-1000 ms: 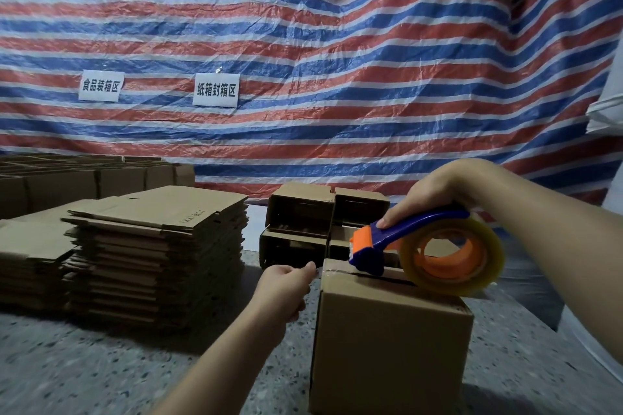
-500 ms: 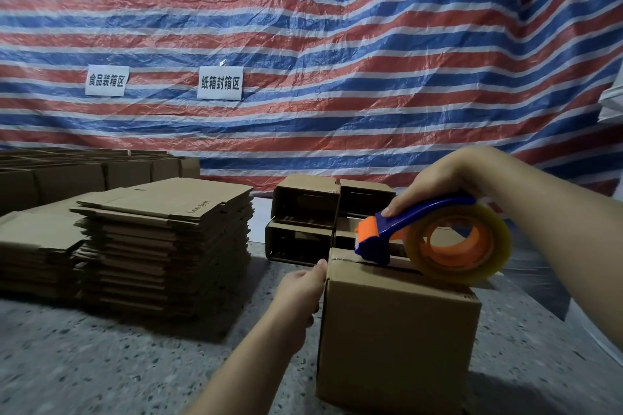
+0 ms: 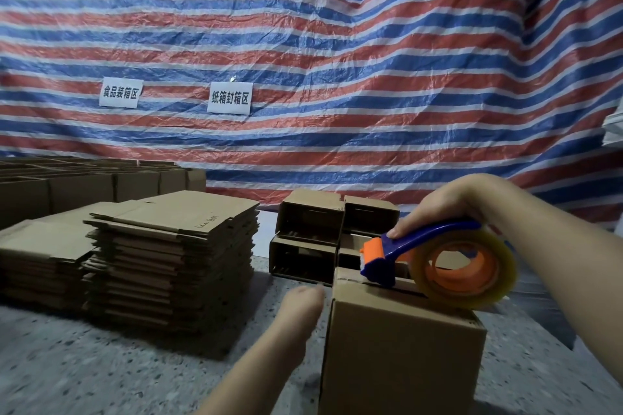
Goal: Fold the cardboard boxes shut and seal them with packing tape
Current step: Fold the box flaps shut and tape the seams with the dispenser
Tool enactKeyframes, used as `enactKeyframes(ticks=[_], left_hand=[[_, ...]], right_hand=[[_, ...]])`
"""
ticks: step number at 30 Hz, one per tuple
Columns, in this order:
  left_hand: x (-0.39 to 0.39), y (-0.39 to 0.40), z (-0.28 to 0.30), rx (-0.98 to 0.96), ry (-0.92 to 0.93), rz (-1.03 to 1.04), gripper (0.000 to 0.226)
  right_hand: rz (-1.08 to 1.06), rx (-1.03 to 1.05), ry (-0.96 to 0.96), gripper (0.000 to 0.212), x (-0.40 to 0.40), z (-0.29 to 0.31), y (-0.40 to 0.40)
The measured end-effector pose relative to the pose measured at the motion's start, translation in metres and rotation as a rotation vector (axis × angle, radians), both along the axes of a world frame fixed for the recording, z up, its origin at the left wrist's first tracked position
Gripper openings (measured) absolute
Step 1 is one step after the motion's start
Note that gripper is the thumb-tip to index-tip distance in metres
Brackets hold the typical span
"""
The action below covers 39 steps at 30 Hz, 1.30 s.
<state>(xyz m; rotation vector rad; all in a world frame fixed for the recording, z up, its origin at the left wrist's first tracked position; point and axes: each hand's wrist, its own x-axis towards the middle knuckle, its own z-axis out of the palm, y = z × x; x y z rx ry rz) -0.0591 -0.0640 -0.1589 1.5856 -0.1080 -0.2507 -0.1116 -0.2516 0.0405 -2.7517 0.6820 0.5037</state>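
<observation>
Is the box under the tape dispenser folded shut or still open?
Folded shut: the box shows its top flaps lying flat, with the tape dispenser resting on their seam.

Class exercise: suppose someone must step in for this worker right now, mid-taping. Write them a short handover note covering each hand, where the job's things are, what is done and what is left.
Right hand grips the blue tape dispenser, its orange head resting on the far left part of the top of the box.
Left hand is beside the box's upper left edge; it is blurred, so contact and finger pose are unclear.
The box's top flaps are folded down; the clear tape roll sits over the top seam.
Left to do: finish and cut the strip. Open boxes lie behind, flat cardboard blanks are stacked to the left.
</observation>
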Motion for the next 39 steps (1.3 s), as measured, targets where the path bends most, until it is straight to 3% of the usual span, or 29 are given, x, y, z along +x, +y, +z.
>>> enactKeyframes(ticks=[3, 5, 8, 13, 16, 18, 21, 28, 39], left_hand=[[-0.009, 0.004, 0.025, -0.030, -0.234, 0.091, 0.033], [-0.030, 0.002, 0.027, 0.001, -0.307, -0.012, 0.035], [-0.048, -0.007, 0.009, 0.032, -0.265, -0.096, 0.054], [-0.051, -0.008, 0.006, 0.001, -0.270, -0.107, 0.035], [-0.049, -0.006, 0.003, 0.098, -0.282, -0.123, 0.043], [-0.046, -0.005, -0.002, 0.158, -0.467, 0.010, 0.052], [-0.049, -0.004, -0.001, 0.230, -0.721, 0.093, 0.043], [-0.044, 0.000, 0.002, 0.547, -0.875, 0.153, 0.041], [-0.045, 0.002, 0.009, 0.671, -0.975, 0.104, 0.040]], right_hand=[[0.006, 0.001, 0.002, 0.075, 0.001, 0.000, -0.001], [0.005, 0.010, 0.009, 0.073, 0.002, 0.001, -0.002], [0.003, 0.011, 0.022, 0.073, 0.003, 0.002, -0.003], [0.025, 0.016, 0.024, 0.085, 0.004, 0.001, -0.006], [0.020, 0.023, 0.023, 0.088, 0.005, 0.000, -0.008], [0.010, 0.016, 0.024, 0.089, 0.007, 0.000, -0.008], [0.003, -0.008, 0.022, 0.079, 0.009, 0.000, -0.006], [0.012, -0.149, 0.085, 0.073, 0.011, 0.007, 0.004], [-0.085, -0.179, 0.127, 0.118, -0.023, 0.005, -0.058]])
